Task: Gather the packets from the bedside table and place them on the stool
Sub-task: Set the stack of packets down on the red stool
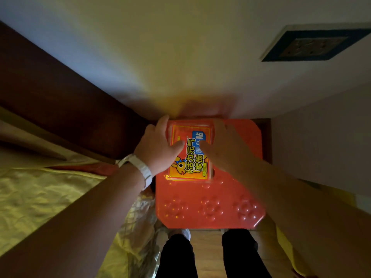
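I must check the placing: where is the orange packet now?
In the head view, the orange packet lies on the red stool, at its far left part, between the left hand and right hand.

We see an orange-red stool point(210, 197) embossed with paw-like dot clusters. The packets point(189, 155) are orange and yellow with black lettering, a blue panel and a cartoon animal, possibly a deer. A white wristband point(140, 167), yellow bedspread point(40, 193), black trousers point(176, 255).

One stool point(208, 205), one packet stack point(188, 155), two hands.
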Demonstrator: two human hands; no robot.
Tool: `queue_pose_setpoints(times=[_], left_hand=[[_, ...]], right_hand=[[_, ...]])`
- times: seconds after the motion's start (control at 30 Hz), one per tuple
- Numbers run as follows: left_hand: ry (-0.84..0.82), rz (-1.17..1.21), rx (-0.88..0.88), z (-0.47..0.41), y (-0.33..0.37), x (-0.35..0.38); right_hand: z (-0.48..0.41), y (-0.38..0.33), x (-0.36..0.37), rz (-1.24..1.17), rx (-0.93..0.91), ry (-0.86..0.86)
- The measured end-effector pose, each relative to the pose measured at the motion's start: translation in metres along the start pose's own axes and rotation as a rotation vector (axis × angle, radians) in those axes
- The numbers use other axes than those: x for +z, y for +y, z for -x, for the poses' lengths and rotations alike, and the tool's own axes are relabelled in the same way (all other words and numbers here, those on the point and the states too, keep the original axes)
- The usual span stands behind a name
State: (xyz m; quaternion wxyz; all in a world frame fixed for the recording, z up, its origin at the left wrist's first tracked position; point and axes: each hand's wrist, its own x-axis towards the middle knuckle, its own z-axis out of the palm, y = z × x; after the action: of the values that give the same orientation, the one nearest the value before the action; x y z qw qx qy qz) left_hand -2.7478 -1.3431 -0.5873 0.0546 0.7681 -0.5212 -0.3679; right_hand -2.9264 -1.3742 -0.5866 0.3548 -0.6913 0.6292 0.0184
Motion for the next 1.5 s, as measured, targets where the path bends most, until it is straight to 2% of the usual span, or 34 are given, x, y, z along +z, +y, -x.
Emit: queue_pose_setpoints(times=[0.2, 0.57, 0.93, 1.03, 1.13, 1.27, 1.4, 1.5], left_hand=[[-0.114, -0.245, 0.037, -0.022, 0.022, -0.003], [-0.020, -0.349, 0.055, -0.019, 0.027, 0.010], [0.023, -0.240, 0.056, -0.008, 0.027, 0.012], [0.069, -0.105, 0.009, 0.002, 0.020, 0.009], [0.132, 0.050, 0.040, 0.021, 0.005, 0.012], [0.073, 0.077, 0.096, 0.059, -0.016, 0.023], [-0.010, 0.049, 0.155, 0.083, -0.030, 0.037], [-0.008, -0.002, 0.154, 0.085, -0.031, 0.043]], right_hand=[[-0.022, -0.003, -0.005, 0.093, -0.021, -0.107], [-0.026, -0.001, 0.000, 0.111, -0.156, -0.096], [-0.018, 0.003, 0.003, 0.051, -0.115, -0.080], [0.000, 0.007, 0.000, -0.019, -0.045, -0.022], [0.029, 0.014, 0.005, -0.053, -0.031, -0.014], [0.068, 0.018, 0.025, -0.090, -0.065, -0.091], [0.082, 0.019, 0.039, -0.058, -0.085, -0.096], [0.081, 0.019, 0.044, -0.032, -0.087, -0.102]])
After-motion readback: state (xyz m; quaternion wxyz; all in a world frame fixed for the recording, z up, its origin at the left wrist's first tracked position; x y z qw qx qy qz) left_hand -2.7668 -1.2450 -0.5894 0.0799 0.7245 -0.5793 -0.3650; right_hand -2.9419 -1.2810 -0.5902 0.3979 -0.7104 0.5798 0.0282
